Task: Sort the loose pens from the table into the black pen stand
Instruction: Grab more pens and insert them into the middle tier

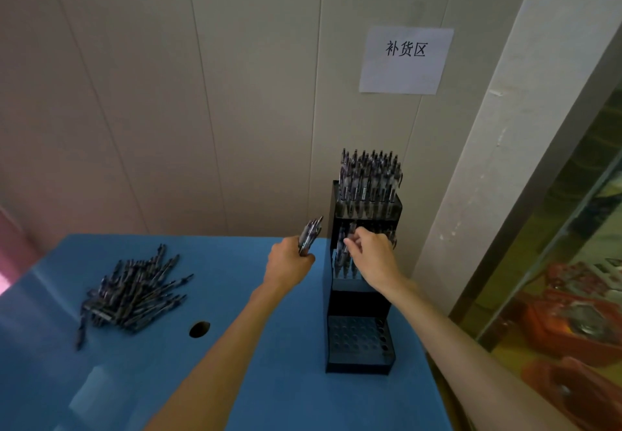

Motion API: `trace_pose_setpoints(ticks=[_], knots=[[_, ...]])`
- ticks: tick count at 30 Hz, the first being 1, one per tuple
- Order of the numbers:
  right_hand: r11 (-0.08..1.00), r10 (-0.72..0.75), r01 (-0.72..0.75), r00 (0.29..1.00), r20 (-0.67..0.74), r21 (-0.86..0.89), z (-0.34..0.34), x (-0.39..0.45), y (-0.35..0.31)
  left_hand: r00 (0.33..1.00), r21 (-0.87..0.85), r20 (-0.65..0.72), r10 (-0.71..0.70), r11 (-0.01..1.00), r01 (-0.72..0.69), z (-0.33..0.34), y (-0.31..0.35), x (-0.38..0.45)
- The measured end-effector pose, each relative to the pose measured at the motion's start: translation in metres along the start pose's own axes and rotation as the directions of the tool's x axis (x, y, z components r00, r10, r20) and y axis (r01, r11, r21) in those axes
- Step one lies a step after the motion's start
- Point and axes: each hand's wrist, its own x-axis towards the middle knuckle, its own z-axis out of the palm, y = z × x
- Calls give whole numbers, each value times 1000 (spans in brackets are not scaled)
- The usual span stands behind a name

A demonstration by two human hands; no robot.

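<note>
Holding one pen (346,245) nearly upright, your right hand (372,255) pinches it over the black pen stand (356,302), middle tier. Its holes lie just below at 6 o'clock. Your left hand (287,265) grips spare pens (310,233) at 9 o'clock.

Dim, even indoor light, soft overall blur, wide-angle bending at edges, faint pink glare left
</note>
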Motion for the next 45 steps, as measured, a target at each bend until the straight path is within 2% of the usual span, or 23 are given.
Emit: trace_pose_setpoints(ticks=[4,14,20,28,30,32,34,36,38,45], knots=[[998,11,-11,1000,-4,55,4,-1,0,1000,9,18,-8,1000,8,3,5,-3],[998,58,-58,998,6,8,0,4,-5,999,-13,52,2,1000,-2,5,15,-10],[999,36,-31,989,141,-37,10,-6,-4,999,-5,47,-2,1000,3,8,17,-14],[994,104,-100,989,108,-45,19,-13,6,999,20,32,-35,999,34,12,19,-17],[993,108,-113,986,124,36,16,-13,9,999,23,27,-35,999,34,12,21,-17],[966,120,-149,982,148,211,9,-15,5,999,12,35,-31,999,31,12,24,-18],[872,135,-216,969,209,439,0,-15,-4,998,5,57,-17,1000,16,13,29,-19],[762,152,-281,953,261,583,-8,-15,-11,997,5,71,12,1000,-13,15,33,-20],[719,172,-306,948,266,624,-13,-15,-15,997,-4,71,35,999,-35,17,36,-22],[684,204,-305,952,227,663,-16,-19,-9,992,-21,104,69,998,-67,22,43,-22]])
